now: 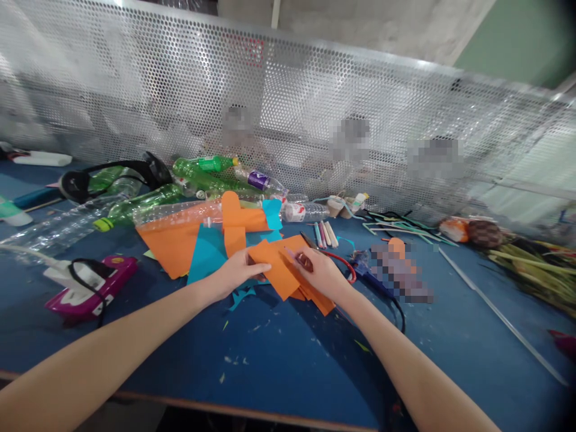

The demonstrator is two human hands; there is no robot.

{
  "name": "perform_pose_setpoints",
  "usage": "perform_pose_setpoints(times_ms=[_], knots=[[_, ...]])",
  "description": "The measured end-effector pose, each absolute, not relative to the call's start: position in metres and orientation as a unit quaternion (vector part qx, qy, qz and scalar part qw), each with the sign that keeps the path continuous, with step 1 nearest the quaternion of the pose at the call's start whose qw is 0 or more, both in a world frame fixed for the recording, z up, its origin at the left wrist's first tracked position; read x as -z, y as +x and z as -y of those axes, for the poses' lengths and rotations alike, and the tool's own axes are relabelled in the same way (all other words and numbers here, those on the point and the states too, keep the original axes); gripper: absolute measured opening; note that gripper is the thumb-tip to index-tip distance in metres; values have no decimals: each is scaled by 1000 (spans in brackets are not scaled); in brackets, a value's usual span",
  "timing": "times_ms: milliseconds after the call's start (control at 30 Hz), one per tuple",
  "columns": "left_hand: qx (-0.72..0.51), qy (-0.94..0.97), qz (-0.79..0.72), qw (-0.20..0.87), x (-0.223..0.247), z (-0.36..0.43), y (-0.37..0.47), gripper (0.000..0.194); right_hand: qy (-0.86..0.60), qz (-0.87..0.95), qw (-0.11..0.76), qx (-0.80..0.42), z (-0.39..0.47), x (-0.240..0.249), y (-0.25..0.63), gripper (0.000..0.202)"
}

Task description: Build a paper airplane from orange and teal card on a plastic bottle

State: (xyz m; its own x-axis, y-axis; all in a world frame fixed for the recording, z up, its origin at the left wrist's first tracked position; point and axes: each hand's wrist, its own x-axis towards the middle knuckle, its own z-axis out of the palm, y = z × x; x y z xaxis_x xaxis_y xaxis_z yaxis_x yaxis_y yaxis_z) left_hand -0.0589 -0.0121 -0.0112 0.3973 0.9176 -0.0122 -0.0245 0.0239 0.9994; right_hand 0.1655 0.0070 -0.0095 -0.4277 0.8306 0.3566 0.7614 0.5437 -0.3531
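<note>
My left hand [243, 270] is closed on a piece of orange paper [274, 273], its thumb lying on top. My right hand [317, 270] is pinched round a slim pen-like tool [288, 253] over the same paper; its exact kind is too small to tell. More orange sheets [321, 300] lie beneath, partly under my right hand. Behind my hands a clear plastic bottle [180, 213] lies on its side with orange and blue paper wrapped on it. Blue paper [207, 255] lies left of my left hand.
Green bottles [198, 174] lie at the back before a perforated metal screen [180, 90]. A magenta power strip [94, 294] sits left. At right are a blue glue gun [375, 282], its cord, marker pens [326, 234] and a long clear strip [495, 309]. People are behind the screen.
</note>
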Motion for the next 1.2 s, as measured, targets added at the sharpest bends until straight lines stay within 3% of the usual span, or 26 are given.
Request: perform_pose_setpoints(times_ms=[333,667,900,1033,1200], knots=[[-441,504,-408,620,10,12,-58,38,-478,837,255,-78,-10,3,171,17],[-441,512,-381,631,10,9,-57,22,-490,835,234,-91,-7,14,166,18],[-356,683,-440,461,13,10,-61,30,-507,815,263,-100,-9,12,168,16],[-328,758,-431,364,13,12,-62,46,-532,783,315,-68,-16,7,178,15],[-288,807,-420,300,10,19,-59,27,-534,775,337,-33,-28,10,191,19]])
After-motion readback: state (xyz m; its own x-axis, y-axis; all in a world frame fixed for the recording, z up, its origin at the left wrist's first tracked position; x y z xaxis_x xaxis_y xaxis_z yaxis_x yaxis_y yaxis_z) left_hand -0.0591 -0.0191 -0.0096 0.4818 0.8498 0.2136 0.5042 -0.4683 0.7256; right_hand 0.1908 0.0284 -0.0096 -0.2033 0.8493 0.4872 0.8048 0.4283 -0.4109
